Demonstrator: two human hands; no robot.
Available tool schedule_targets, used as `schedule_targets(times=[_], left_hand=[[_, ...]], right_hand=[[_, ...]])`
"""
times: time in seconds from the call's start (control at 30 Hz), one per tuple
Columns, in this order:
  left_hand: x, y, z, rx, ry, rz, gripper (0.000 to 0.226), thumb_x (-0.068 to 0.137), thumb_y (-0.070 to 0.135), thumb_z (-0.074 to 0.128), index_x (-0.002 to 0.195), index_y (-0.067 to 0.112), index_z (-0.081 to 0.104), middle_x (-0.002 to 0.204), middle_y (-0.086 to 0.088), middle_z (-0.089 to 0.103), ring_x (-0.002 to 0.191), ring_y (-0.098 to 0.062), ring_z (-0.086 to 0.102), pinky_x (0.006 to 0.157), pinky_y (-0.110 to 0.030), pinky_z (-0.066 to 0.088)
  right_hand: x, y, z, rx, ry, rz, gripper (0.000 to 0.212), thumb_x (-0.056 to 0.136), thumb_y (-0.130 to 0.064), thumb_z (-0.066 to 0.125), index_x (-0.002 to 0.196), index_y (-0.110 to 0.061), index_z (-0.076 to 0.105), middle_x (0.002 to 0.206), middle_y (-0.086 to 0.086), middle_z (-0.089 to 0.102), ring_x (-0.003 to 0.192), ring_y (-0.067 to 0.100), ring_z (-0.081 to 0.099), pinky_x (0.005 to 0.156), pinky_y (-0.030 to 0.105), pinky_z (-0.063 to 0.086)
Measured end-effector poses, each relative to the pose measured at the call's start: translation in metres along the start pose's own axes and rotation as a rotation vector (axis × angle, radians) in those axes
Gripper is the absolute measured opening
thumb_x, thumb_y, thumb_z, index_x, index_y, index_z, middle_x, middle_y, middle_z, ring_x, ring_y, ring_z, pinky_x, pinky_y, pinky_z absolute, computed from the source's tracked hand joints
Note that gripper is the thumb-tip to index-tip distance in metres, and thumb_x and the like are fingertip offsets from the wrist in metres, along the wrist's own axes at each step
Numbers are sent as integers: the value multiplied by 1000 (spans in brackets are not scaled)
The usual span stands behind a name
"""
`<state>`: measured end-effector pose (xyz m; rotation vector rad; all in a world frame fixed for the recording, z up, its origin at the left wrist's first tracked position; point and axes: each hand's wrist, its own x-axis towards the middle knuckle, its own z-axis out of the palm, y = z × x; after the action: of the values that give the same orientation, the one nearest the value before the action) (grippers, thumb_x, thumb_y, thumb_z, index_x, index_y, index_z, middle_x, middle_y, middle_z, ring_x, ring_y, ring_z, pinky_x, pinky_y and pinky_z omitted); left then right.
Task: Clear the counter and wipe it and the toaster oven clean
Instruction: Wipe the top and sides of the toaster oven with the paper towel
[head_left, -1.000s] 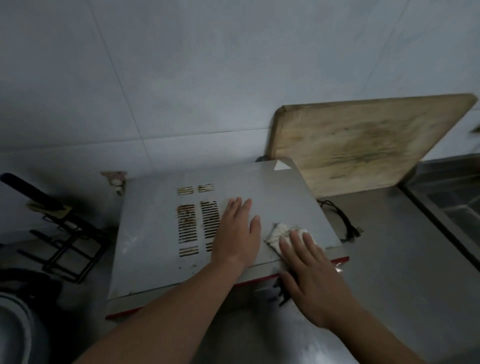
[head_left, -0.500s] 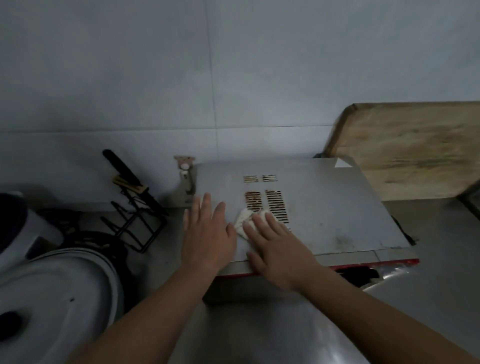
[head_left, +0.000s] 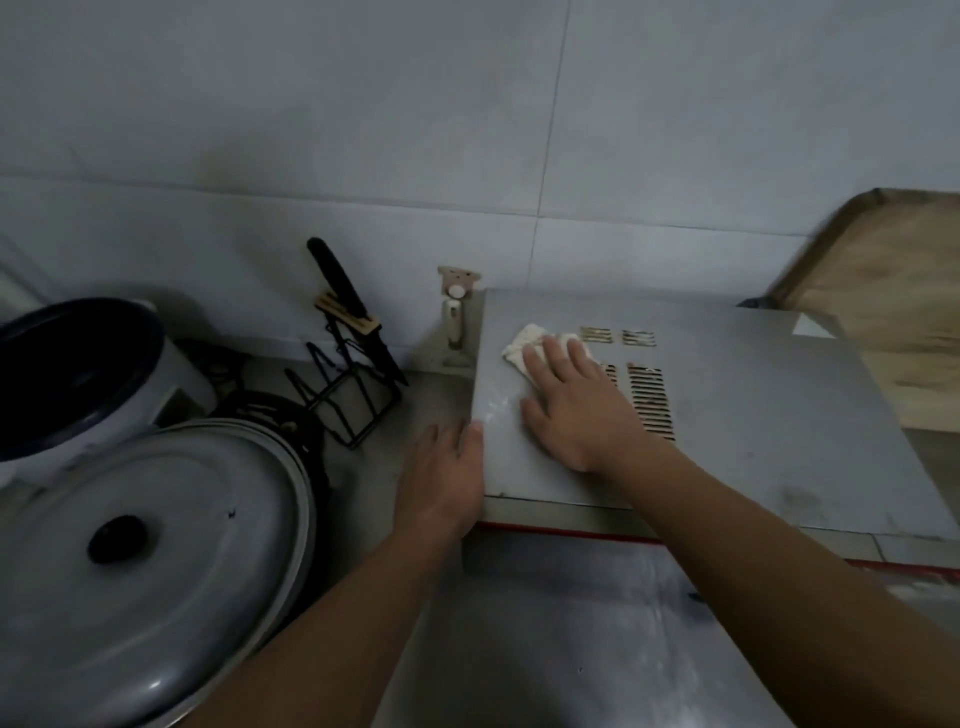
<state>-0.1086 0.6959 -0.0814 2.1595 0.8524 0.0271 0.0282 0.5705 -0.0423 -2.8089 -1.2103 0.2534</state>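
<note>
A steel counter (head_left: 597, 649) filled the lower middle of the frame, under a tiled wall (head_left: 363, 130). The toaster oven (head_left: 753, 415) sat right of centre, its grey top facing the camera, slotted vents (head_left: 649, 400) near its middle. At lower left lay a large pot lid (head_left: 156, 545), with a rice cooker (head_left: 78, 374) above it. A wooden cutting board (head_left: 893, 312) leaned at the right edge. A black knife rack (head_left: 348, 374) stood left of the oven. The right hand (head_left: 576, 410) lay flat, fingers spread, pressing a white cloth (head_left: 524, 345) onto the oven's upper left corner. The left hand (head_left: 441, 483) rested against the oven's left edge, fingers fairly straight.
</note>
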Motion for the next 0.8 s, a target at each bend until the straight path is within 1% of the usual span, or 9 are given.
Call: schedule_targets(times=[0.1, 0.2, 0.27, 0.37, 0.43, 0.5, 0.6, 0.7, 0.8], left_hand=[[-8, -19, 0, -53, 210, 125, 44, 106, 42, 29, 125, 23, 63, 134, -1, 59, 130, -21, 47, 103, -28, 32], [-7, -58, 4, -18, 290, 81, 50, 99, 43, 27, 120, 17, 64, 120, -5, 64, 113, -25, 57, 92, -33, 42], [-8, -87, 9, 88, 276, 63, 52, 98, 40, 30, 128, 12, 62, 124, -10, 64, 116, -31, 58, 98, -40, 46], [-15, -129, 31, 346, 197, 94, 59, 95, 39, 32, 138, 7, 57, 139, -17, 59, 131, -37, 53, 110, -49, 40], [-23, -158, 52, 461, 145, 82, 63, 92, 41, 32, 141, 9, 56, 143, -19, 55, 134, -38, 51, 114, -48, 32], [-36, -187, 70, 541, 79, 52, 65, 91, 43, 33, 148, 14, 48, 152, -21, 43, 142, -39, 41, 116, -48, 16], [-54, -234, 90, 647, -26, -26, 69, 92, 51, 33, 155, 22, 37, 163, -18, 25, 151, -39, 19, 116, -56, 7], [-57, -255, 107, 667, -87, -63, 70, 94, 57, 31, 154, 21, 39, 162, -17, 26, 148, -41, 20, 112, -63, 14], [-51, -262, 123, 633, -45, -49, 68, 99, 56, 23, 155, 19, 34, 163, -19, 23, 150, -42, 14, 116, -63, 7]], right_hand=[[-32, -10, 4, 19, -14, -37, 68, 101, -54, 17, 159, -22, 4, 167, 6, -3, 153, 29, -8, 120, 39, -2], [-71, -22, 11, 12, -51, -67, 73, 94, -59, 3, 159, -25, -1, 166, 2, -10, 151, 25, -18, 123, 41, -4], [-95, -30, 14, 23, -85, -51, 72, 92, -62, -2, 157, -31, -12, 164, -3, -21, 148, 20, -28, 125, 42, -2], [-125, -43, 19, -3, -155, -56, 71, 90, -63, -7, 152, -34, -24, 158, -8, -35, 143, 16, -38, 123, 39, -7], [-136, -49, 23, -22, -162, -86, 69, 96, -62, 3, 156, -31, -10, 164, -4, -20, 149, 20, -25, 123, 43, 4], [-138, -50, 23, -6, -177, -79, 68, 99, -61, 7, 158, -29, 1, 166, -3, -7, 152, 21, -15, 121, 44, 11], [-128, -48, 20, 1, -156, -105, 68, 95, -66, -2, 155, -34, -8, 163, -9, -20, 149, 15, -25, 122, 38, 1], [-101, -50, 11, -32, -172, -103, 69, 88, -67, -9, 150, -38, -21, 158, -12, -33, 144, 12, -35, 122, 34, -7], [-63, -58, 7, -33, -129, -130, 71, 91, -66, -4, 155, -35, -11, 163, -7, -22, 148, 14, -28, 119, 30, -9]])
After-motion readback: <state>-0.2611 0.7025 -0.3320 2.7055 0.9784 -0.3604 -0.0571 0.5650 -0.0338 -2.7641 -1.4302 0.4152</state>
